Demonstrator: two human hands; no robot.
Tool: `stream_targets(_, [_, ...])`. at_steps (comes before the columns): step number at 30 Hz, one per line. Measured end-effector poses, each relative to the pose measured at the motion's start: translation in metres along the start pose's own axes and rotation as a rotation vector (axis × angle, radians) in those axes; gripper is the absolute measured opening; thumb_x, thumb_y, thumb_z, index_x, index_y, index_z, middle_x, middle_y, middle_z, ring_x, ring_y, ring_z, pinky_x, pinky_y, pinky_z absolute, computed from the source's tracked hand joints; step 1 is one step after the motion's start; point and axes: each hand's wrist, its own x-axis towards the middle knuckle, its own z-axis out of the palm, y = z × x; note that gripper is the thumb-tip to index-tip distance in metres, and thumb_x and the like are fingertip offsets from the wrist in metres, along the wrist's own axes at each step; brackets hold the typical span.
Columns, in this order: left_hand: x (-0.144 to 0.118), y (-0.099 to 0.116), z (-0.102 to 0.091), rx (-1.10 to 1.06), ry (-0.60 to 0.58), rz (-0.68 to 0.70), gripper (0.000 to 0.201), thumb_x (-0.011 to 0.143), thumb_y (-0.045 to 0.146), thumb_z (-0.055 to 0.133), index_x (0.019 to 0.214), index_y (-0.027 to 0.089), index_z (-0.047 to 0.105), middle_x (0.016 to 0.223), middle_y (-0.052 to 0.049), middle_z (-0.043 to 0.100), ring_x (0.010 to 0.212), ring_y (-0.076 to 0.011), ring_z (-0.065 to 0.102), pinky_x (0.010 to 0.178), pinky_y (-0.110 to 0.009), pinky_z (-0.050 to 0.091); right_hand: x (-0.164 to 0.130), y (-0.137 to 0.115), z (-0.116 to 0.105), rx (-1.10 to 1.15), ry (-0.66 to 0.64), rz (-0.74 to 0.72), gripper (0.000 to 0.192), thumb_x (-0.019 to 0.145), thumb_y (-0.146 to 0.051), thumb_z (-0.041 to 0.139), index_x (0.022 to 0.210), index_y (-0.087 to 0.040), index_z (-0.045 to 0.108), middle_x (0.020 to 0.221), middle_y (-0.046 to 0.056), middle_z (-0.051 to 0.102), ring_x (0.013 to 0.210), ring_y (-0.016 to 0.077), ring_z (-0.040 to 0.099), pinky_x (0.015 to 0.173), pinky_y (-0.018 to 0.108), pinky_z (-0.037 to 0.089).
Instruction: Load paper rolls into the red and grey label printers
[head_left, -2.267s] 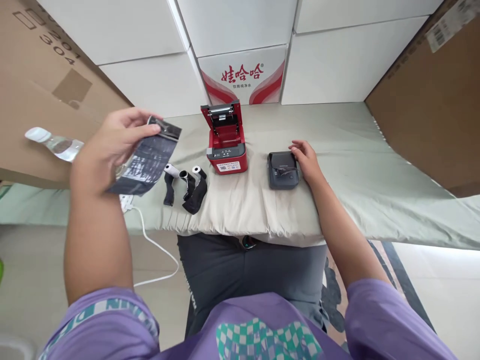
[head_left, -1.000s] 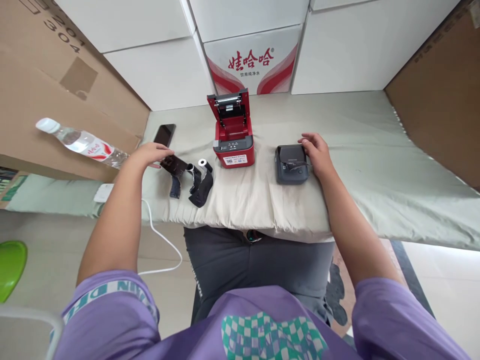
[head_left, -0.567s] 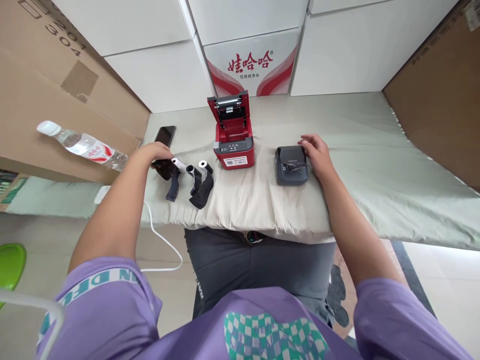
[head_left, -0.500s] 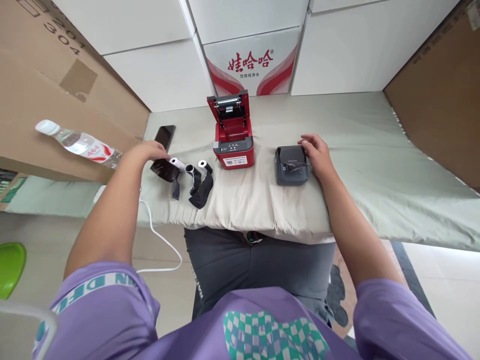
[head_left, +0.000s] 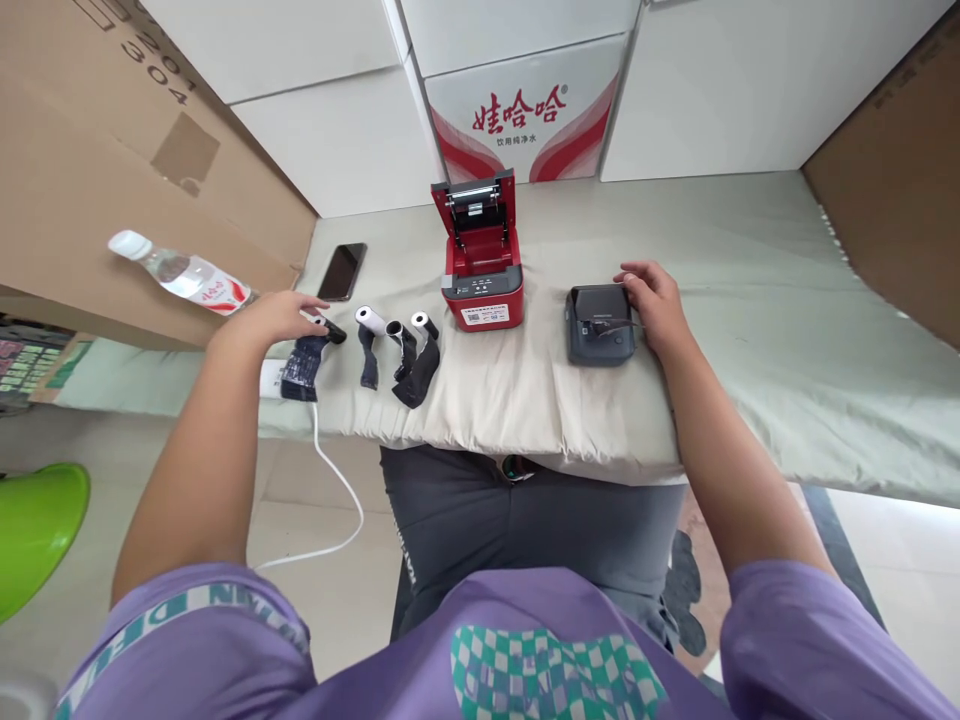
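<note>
Left hand point(head_left: 274, 315) has a loose, flat grip pinning the black wrapper point(head_left: 304, 362) to the tabletop point(head_left: 750, 300), beside three paper rolls point(head_left: 396, 345) lined up within reach. Right hand point(head_left: 654, 300) rests unclenched against the grey printer point(head_left: 598, 325), probably steadying it, and the red printer point(head_left: 481, 270) sits with its lid up.

On the worktop point(head_left: 750, 330) before us, the open printer point(head_left: 482, 262) stands at centre, with the small printer point(head_left: 599, 324) to its right under our right hand point(head_left: 656, 305). Left of the open printer lie three paper rolls point(head_left: 397, 340), then a wrapper point(head_left: 304, 362) beneath our left hand point(head_left: 274, 315). The phone point(head_left: 342, 271) lies behind them, the bottle point(head_left: 180, 274) farther left
</note>
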Motion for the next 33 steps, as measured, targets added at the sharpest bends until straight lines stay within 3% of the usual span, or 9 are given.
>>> stream_targets(3, [-0.019, 0.043, -0.004, 0.166, -0.002, 0.103, 0.054, 0.081, 0.037, 0.081, 0.133, 0.025, 0.077, 0.125, -0.005, 0.077, 0.101, -0.0258, 0.067, 0.099, -0.035, 0.051, -0.001, -0.002, 0.001, 0.008, 0.009, 0.013, 0.040, 0.088, -0.062, 0.072, 0.113, -0.030, 0.069, 0.113, 0.008, 0.076, 0.111, 0.0313, 0.072, 0.098, 0.055, 0.062])
stream_targets(5, [-0.030, 0.072, -0.002, 0.153, -0.145, 0.259, 0.056, 0.089, 0.045, 0.070, 0.143, 0.028, 0.071, 0.133, -0.005, 0.075, 0.110, -0.0257, 0.069, 0.102, -0.033, 0.052, -0.002, -0.004, 0.001, 0.012, 0.021, 0.022, 0.041, 0.087, -0.063, 0.072, 0.112, -0.030, 0.069, 0.113, 0.007, 0.076, 0.113, 0.0306, 0.072, 0.099, 0.053, 0.062])
stream_targets(9, [-0.034, 0.104, 0.022, 0.350, -0.384, 0.347, 0.060, 0.080, 0.044, 0.071, 0.138, 0.029, 0.075, 0.121, -0.006, 0.078, 0.107, -0.0294, 0.072, 0.093, -0.033, 0.054, -0.003, -0.007, 0.002, 0.021, 0.026, 0.029, 0.041, 0.086, -0.063, 0.072, 0.111, -0.030, 0.069, 0.112, 0.007, 0.076, 0.114, 0.0295, 0.072, 0.099, 0.050, 0.062])
stream_targets(13, [-0.029, 0.105, 0.039, 0.448, -0.343, 0.419, 0.046, 0.078, 0.037, 0.065, 0.119, 0.028, 0.081, 0.114, -0.009, 0.078, 0.105, -0.0322, 0.072, 0.090, -0.037, 0.053, -0.002, -0.006, 0.002, 0.010, 0.011, 0.029, 0.040, 0.087, -0.061, 0.070, 0.112, -0.030, 0.069, 0.112, 0.007, 0.075, 0.111, 0.0290, 0.072, 0.098, 0.050, 0.061])
stream_targets(20, [-0.049, 0.100, -0.007, 0.144, -0.201, 0.453, 0.047, 0.075, 0.043, 0.065, 0.117, 0.029, 0.081, 0.115, -0.007, 0.069, 0.084, -0.0222, 0.062, 0.079, -0.037, 0.054, -0.001, -0.004, 0.000, -0.039, -0.020, 0.003, 0.039, 0.091, -0.062, 0.067, 0.115, -0.030, 0.068, 0.114, 0.008, 0.074, 0.111, 0.0292, 0.071, 0.095, 0.049, 0.062])
stream_targets(23, [-0.064, 0.107, -0.017, -0.137, -0.156, 0.480, 0.043, 0.076, 0.041, 0.067, 0.115, 0.026, 0.079, 0.118, -0.007, 0.073, 0.093, -0.0227, 0.066, 0.087, -0.039, 0.057, 0.000, -0.002, 0.000, -0.031, -0.011, 0.006, 0.039, 0.091, -0.061, 0.068, 0.115, -0.030, 0.068, 0.114, 0.008, 0.075, 0.110, 0.0297, 0.071, 0.095, 0.050, 0.062])
stream_targets(27, [-0.071, 0.116, -0.010, -0.549, -0.142, 0.500, 0.037, 0.080, 0.034, 0.074, 0.116, 0.025, 0.075, 0.129, -0.009, 0.077, 0.120, -0.0274, 0.071, 0.110, -0.045, 0.057, 0.001, -0.001, 0.001, -0.019, -0.003, 0.003, 0.037, 0.091, -0.059, 0.068, 0.114, -0.030, 0.069, 0.113, 0.007, 0.076, 0.110, 0.0293, 0.071, 0.096, 0.050, 0.062])
stream_targets(30, [-0.062, 0.120, 0.001, -0.711, -0.185, 0.473, 0.052, 0.082, 0.039, 0.079, 0.131, 0.026, 0.068, 0.127, -0.011, 0.077, 0.118, -0.0309, 0.073, 0.102, -0.052, 0.062, 0.000, -0.002, 0.001, -0.011, -0.001, 0.012, 0.036, 0.091, -0.057, 0.068, 0.114, -0.029, 0.069, 0.112, 0.006, 0.075, 0.109, 0.0286, 0.072, 0.097, 0.050, 0.062])
stream_targets(33, [-0.047, 0.132, 0.014, -0.709, -0.167, 0.481, 0.064, 0.088, 0.047, 0.076, 0.147, 0.030, 0.055, 0.139, -0.011, 0.069, 0.113, -0.0292, 0.072, 0.087, -0.050, 0.068, -0.001, -0.005, 0.001, -0.006, 0.001, 0.023, 0.036, 0.089, -0.056, 0.069, 0.114, -0.029, 0.069, 0.112, 0.007, 0.075, 0.110, 0.0289, 0.071, 0.099, 0.051, 0.062])
